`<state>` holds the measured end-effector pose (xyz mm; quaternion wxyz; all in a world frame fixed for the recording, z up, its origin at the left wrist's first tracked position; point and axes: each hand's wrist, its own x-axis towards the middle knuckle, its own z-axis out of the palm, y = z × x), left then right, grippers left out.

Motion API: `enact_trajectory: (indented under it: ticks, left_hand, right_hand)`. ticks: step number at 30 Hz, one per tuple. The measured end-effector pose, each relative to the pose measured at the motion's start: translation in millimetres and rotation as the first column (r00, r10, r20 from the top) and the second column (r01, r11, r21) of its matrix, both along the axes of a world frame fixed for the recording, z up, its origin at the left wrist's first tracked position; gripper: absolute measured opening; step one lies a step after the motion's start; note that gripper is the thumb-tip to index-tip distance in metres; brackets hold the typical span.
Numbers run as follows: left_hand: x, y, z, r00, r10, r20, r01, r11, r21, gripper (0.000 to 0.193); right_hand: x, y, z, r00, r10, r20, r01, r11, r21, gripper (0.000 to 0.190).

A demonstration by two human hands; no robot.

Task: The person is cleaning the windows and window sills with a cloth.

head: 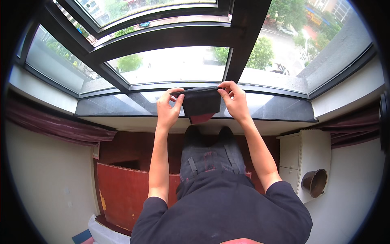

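Observation:
A dark cloth point(202, 102) hangs stretched between my two hands, above the front edge of a dark stone windowsill point(122, 105). My left hand point(169, 106) pinches the cloth's upper left corner between thumb and fingers. At the upper right corner, my right hand point(234, 99) grips it the same way. A reddish-purple piece of fabric point(201, 117) shows below the cloth's lower edge; whether it is part of the same cloth I cannot tell. Behind the cloth stands a dark-framed window point(170, 38).
A window sash point(164, 13) is tilted outward at the top. Purple curtains point(61, 122) hang on both sides. On the right, a brown bucket point(315, 183) stands on a white cabinet point(313, 143). A worn red board point(128, 192) lies at the lower left.

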<state>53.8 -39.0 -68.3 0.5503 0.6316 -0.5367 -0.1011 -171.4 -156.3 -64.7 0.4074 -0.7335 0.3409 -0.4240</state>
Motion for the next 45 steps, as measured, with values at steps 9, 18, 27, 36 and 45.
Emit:
enact_trajectory:
  ticks: [9, 18, 27, 36, 45]
  left_hand:
    - [2.1, -5.9, -7.9, 0.999, 0.001, -0.032, -0.001, 1.000, -0.005, 0.018]
    - [-6.6, 13.5, 11.8, 0.987, -0.084, -0.139, 0.076, 0.995, -0.063, 0.016]
    - [19.7, -33.4, -38.1, 0.971, -0.045, -0.236, 0.090, 0.979, 0.182, 0.018]
    - [22.3, -31.1, -101.3, 0.986, 0.039, -0.162, -0.007, 0.981, 0.194, 0.021]
    - [7.8, -16.3, -122.3, 0.987, 0.061, -0.150, -0.014, 0.954, 0.298, 0.022]
  right_hand:
    - [2.4, -2.1, -8.4, 0.999, -0.027, 0.037, 0.029, 0.997, -0.066, 0.011]
    - [-7.4, 10.7, 18.6, 0.998, 0.014, 0.053, -0.017, 0.999, 0.049, 0.012]
    - [16.8, -37.2, -42.3, 0.998, 0.003, -0.062, 0.007, 0.984, 0.175, 0.020]
    - [21.4, -32.9, -78.4, 0.995, 0.007, -0.099, 0.008, 0.989, 0.145, 0.017]
    - [10.0, -25.9, -116.8, 0.957, 0.029, -0.287, 0.052, 0.961, 0.272, 0.020]
